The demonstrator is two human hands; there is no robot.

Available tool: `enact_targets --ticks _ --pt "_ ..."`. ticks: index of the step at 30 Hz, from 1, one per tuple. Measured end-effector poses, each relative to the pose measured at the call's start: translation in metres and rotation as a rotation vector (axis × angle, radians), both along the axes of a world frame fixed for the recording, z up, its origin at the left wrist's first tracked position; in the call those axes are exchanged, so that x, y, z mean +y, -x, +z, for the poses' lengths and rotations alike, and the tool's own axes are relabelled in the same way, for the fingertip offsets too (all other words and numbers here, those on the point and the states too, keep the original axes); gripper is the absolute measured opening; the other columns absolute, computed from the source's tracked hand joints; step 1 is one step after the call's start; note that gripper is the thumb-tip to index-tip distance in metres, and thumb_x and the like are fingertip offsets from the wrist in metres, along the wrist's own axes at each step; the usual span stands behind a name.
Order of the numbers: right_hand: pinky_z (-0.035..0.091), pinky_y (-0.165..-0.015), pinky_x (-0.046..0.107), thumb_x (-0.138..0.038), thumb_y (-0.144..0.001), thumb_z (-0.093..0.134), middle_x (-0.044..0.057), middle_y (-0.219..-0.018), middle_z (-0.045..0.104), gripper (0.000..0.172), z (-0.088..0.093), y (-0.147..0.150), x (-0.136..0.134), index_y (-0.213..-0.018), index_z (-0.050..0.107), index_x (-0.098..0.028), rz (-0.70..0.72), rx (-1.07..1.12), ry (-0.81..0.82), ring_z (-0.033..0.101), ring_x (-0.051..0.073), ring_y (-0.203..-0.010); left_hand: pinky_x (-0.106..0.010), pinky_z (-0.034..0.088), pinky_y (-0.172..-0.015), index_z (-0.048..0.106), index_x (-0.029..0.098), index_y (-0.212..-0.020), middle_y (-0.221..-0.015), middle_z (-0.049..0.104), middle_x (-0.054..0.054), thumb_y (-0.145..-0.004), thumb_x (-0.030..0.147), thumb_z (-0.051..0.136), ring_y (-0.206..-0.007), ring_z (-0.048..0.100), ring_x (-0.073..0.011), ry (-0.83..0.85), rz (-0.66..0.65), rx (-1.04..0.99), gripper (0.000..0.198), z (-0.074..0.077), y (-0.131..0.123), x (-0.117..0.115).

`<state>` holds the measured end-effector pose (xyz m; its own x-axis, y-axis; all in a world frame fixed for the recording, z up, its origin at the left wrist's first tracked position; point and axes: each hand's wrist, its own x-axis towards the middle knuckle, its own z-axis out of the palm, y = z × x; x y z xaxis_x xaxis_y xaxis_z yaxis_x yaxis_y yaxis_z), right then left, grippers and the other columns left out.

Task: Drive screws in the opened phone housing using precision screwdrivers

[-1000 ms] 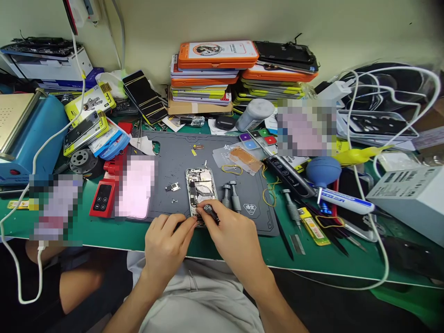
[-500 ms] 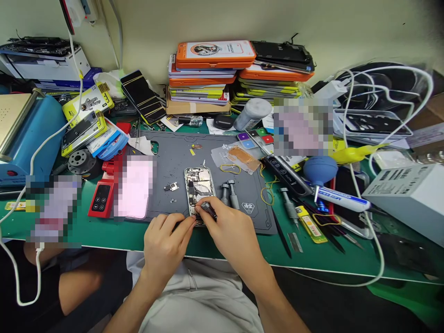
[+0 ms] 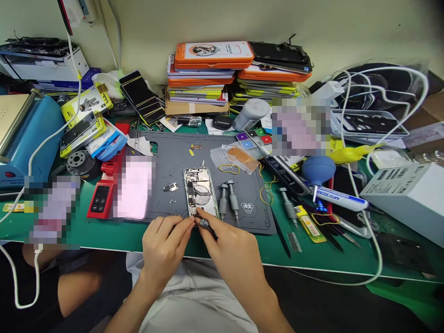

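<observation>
An opened phone [image 3: 202, 192] lies on the dark grey work mat [image 3: 166, 152], its inner boards and round coil showing. My right hand [image 3: 234, 243] grips a short dark screwdriver [image 3: 207, 227] at the phone's lower end; its tip is hidden. Close beside it, my left hand [image 3: 164, 243] has its thumb and fingers pinched together at the phone's bottom edge. Whatever lies between those fingertips is too small to make out. Two grey screwdrivers [image 3: 233, 202] rest just right of the phone. A small metal part [image 3: 170, 187] and tiny pieces [image 3: 172, 201] sit to its left.
Left of the mat stand a red device [image 3: 100, 199] and a blurred pink-screened phone [image 3: 133, 189]. On the right are a blue air blower [image 3: 318, 170], another screwdriver [image 3: 287, 206] and a grey-white box [image 3: 405, 194]. Stacked orange cases [image 3: 213, 60] line the wall. Another person's leg [image 3: 78, 289] shows at lower left.
My right hand has drawn down and slightly back with the screwdriver, uncovering more of the phone's coil and the two grey screwdrivers. My left hand stays nearly in place.
</observation>
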<state>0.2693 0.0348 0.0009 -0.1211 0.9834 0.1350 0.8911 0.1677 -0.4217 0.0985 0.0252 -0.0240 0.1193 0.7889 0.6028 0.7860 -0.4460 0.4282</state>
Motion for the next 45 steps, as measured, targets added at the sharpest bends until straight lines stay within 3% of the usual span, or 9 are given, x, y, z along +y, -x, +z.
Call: enact_targets --ticks 6,12,19,24,28,31,38,42,45 --pt "0.045 -0.056 0.029 -0.040 -0.109 0.057 0.004 -0.074 0.084 0.037 0.004 0.002 0.000 -0.124 0.087 -0.026 -0.088 0.239 0.162 0.070 0.020 -0.054 -0.029 0.061 -0.077 0.079 0.024 -0.118 -0.096 0.079 0.000 -0.101 0.005 0.079 -0.084 0.072 -0.0140 -0.025 0.040 -0.205 0.026 0.011 0.017 -0.019" --pt "0.043 -0.053 0.026 -0.047 -0.103 0.067 -0.007 -0.052 0.062 0.028 0.010 0.002 0.010 -0.116 0.085 -0.030 -0.207 0.521 0.365 0.058 0.017 -0.046 -0.028 0.060 -0.077 0.080 0.021 -0.113 -0.097 0.077 0.000 -0.096 -0.002 0.081 -0.085 0.071 -0.0130 -0.029 0.114 -0.186 0.028 0.010 0.037 -0.034" --pt "0.043 -0.056 0.025 -0.046 -0.103 0.064 -0.006 -0.063 0.067 0.023 0.010 0.009 0.015 -0.108 0.080 -0.031 -0.218 0.451 0.330 0.062 0.016 -0.050 -0.029 0.058 -0.068 0.079 0.021 -0.112 -0.096 0.076 0.000 -0.094 -0.004 0.080 -0.079 0.070 -0.0136 -0.076 0.128 -0.219 0.031 0.006 0.040 -0.044" --pt "0.042 -0.056 0.026 -0.037 -0.100 0.062 -0.005 -0.067 0.067 0.019 0.012 0.006 0.014 -0.106 0.079 -0.030 -0.218 0.475 0.300 0.057 0.015 -0.050 -0.030 0.059 -0.071 0.080 0.022 -0.112 -0.096 0.077 0.000 -0.093 -0.003 0.082 -0.081 0.071 -0.0144 -0.062 0.158 -0.186 0.031 0.008 0.042 -0.044" --pt "0.044 -0.058 0.025 -0.037 -0.104 0.060 -0.006 -0.063 0.065 0.021 0.025 0.012 0.024 -0.105 0.080 -0.030 -0.056 0.512 0.326 0.055 0.015 -0.050 -0.031 0.058 -0.074 0.082 0.025 -0.112 -0.095 0.075 0.000 -0.096 0.004 0.084 -0.082 0.069 -0.0149 -0.068 0.232 -0.108 0.027 0.008 0.049 -0.039" --pt "0.048 -0.068 0.025 -0.021 -0.102 0.062 -0.005 -0.075 0.078 0.023 0.035 0.032 0.040 -0.112 0.081 -0.030 0.166 0.411 0.381 0.071 0.016 -0.065 -0.032 0.056 -0.077 0.083 0.026 -0.113 -0.095 0.072 -0.001 -0.098 0.010 0.084 -0.083 0.067 -0.0157 -0.079 0.296 -0.057 0.022 0.010 0.058 -0.033" --pt "0.049 -0.070 0.028 -0.017 -0.104 0.064 0.003 -0.095 0.089 0.026 0.037 0.065 0.063 -0.119 0.082 -0.028 0.303 -0.003 0.351 0.084 0.023 -0.083 -0.035 0.047 -0.078 0.084 0.026 -0.115 -0.099 0.067 -0.004 -0.103 0.018 0.081 -0.082 0.054 -0.0186 -0.060 0.374 0.095 0.016 0.027 0.074 -0.009" --pt "0.052 -0.069 0.026 -0.017 -0.105 0.063 -0.002 -0.096 0.090 0.035 0.025 0.038 0.051 -0.132 0.081 -0.031 0.227 0.161 0.180 0.081 0.017 -0.075 -0.039 0.043 -0.080 0.086 0.027 -0.113 -0.106 0.071 -0.007 -0.105 0.022 0.079 -0.085 0.053 -0.0226 -0.038 0.307 0.269 0.012 0.036 0.069 0.009" --pt "0.043 -0.051 0.025 -0.027 -0.110 0.060 -0.006 -0.068 0.079 0.028 0.009 -0.002 0.032 -0.125 0.083 -0.028 0.048 0.303 -0.057 0.059 0.012 -0.045 -0.041 0.039 -0.078 0.086 0.028 -0.106 -0.109 0.076 -0.007 -0.103 0.021 0.080 -0.089 0.054 -0.0262 0.010 0.252 0.404 0.010 0.041 0.063 0.022"
